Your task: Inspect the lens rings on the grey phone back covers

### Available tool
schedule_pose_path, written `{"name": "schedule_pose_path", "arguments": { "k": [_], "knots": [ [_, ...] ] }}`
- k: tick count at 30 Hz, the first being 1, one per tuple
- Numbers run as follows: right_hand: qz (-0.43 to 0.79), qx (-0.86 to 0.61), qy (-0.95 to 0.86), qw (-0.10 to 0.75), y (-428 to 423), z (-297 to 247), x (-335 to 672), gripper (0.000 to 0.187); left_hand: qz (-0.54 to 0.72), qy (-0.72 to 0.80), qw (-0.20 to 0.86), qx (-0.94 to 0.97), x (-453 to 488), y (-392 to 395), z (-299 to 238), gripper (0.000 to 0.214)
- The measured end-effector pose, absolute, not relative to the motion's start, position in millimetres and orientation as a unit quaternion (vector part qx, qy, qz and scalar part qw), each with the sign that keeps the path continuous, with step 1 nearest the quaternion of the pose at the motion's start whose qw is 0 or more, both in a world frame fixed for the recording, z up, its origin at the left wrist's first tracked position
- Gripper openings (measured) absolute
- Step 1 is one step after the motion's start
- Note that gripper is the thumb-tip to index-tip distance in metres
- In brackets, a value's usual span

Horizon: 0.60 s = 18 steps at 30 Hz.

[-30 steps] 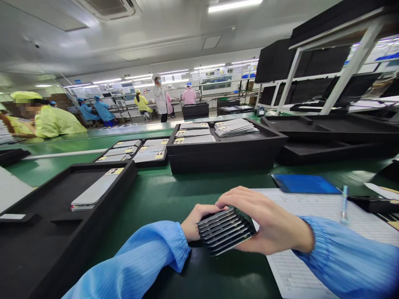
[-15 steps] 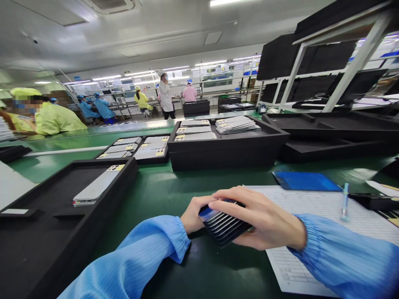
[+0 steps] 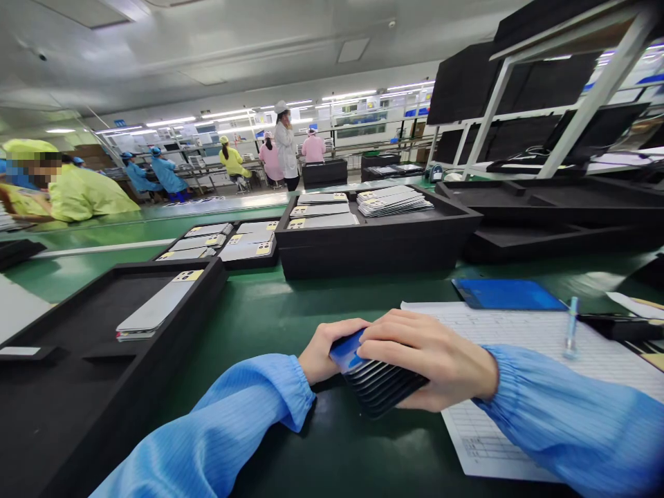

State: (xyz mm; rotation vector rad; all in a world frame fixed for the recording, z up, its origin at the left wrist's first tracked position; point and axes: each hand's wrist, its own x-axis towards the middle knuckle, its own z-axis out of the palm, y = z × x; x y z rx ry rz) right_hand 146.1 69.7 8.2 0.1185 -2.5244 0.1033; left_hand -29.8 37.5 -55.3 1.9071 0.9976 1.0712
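Both my hands grip a stack of several thin dark panels [image 3: 377, 387] just above the green bench top. My left hand [image 3: 324, 353] wraps the stack's left end from behind, thumb on top. My right hand [image 3: 430, 360] lies over the stack with fingers curled on its top face, which shows blue. A black foam tray [image 3: 62, 373] at my left holds a small pile of silver panels with a yellow tag [image 3: 155, 308].
A printed sheet [image 3: 519, 394] lies under my right forearm, with a blue pad [image 3: 505, 294] and a pen [image 3: 571, 328] beyond. Black trays of silver panels [image 3: 373, 235] stand ahead, empty black trays [image 3: 550, 207] and a white rack at right. Several gowned workers are at the far benches.
The stack has tipped flatter, so its blue top face shows under my right fingers. My right hand has pressed down over it. The view has shifted slightly.
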Motion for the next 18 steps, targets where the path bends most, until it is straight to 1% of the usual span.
{"name": "schedule_pose_path", "arguments": {
  "k": [3,7,18],
  "knots": [
    [0.054,0.036,-0.949,0.308,66.8,8.9,144.8,0.027,0.418,0.388,0.353,0.742,-29.8,35.1,-54.4,0.025],
    [0.072,0.034,-0.948,0.308,63.4,10.4,143.9,0.026,0.418,0.393,0.339,0.745,-31.0,33.2,-52.7,0.032],
    [0.06,0.028,-0.949,0.308,63.3,10.7,141.7,0.025,0.393,0.383,0.353,0.758,-33.6,35.8,-48.4,0.033]
  ]
}}
